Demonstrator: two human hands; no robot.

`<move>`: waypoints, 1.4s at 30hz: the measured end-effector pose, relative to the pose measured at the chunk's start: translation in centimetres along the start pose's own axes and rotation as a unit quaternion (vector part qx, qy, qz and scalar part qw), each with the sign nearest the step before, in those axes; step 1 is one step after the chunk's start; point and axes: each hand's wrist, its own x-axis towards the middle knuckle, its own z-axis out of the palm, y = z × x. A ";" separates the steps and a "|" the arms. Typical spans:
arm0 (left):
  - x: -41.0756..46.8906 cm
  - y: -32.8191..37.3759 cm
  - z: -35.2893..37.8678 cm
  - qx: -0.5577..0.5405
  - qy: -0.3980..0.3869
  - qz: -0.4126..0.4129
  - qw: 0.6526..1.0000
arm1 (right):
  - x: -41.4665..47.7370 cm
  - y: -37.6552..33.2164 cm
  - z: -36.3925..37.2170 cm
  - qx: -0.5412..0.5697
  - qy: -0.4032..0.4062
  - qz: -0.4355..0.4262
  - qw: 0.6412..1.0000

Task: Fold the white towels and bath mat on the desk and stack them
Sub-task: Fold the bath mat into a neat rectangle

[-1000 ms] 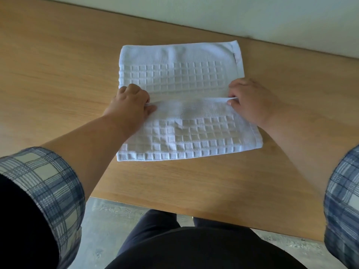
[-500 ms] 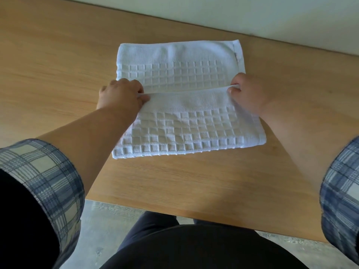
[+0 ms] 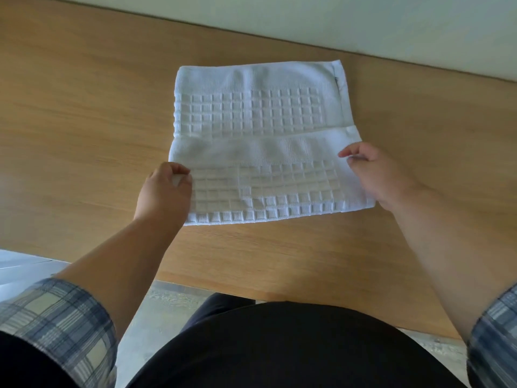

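Now, left hand (image 3: 163,191): curling thumb and fingertips together, pinching the left side edge of the bath mat (image 3: 251,113) on its folded-over near flap.
Right hand (image 3: 377,177): working the mat's right side edge, fingers curling and seemingly pinching the same flap, though the knuckles are partly hiding the contact.
Bath mat: lying flat, its near part doubling over itself, the flap's edge running across its middle, its far part showing uncovered.
Handling: judging by the waffle weave, it is looking soft, thick, limp and light, neither slippery nor fragile. It is likely to be sagging between the hands if lifted, so gripping both flap corners together is looking safest.
Desk (image 3: 84,121): lying under the mat, showing bare wood around all its sides.
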 end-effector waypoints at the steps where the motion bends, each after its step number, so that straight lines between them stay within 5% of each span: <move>1: 0.0 0.0 0.0 0.001 -0.017 0.002 1.000 | -0.3 0.0 0.0 -0.004 -0.014 -0.007 1.000; 10: -0.8 -0.1 -0.3 -0.039 0.029 0.007 0.999 | -2.9 0.8 -0.4 0.066 0.055 -0.013 0.996; 22: -2.1 -1.4 0.4 0.015 0.005 -0.012 1.000 | -3.4 2.9 0.9 0.011 0.057 -0.018 0.998; 26: 0.2 0.1 -0.1 0.083 0.021 0.061 0.994 | -2.0 1.7 1.4 -0.017 0.110 -0.037 0.993; 31: 2.8 3.0 0.5 0.231 -0.051 0.196 0.952 | -0.1 0.3 1.6 -0.012 0.153 -0.033 0.988; 42: 4.1 2.9 1.2 0.199 0.003 0.214 0.956 | 1.0 0.7 1.6 -0.127 0.165 -0.011 0.978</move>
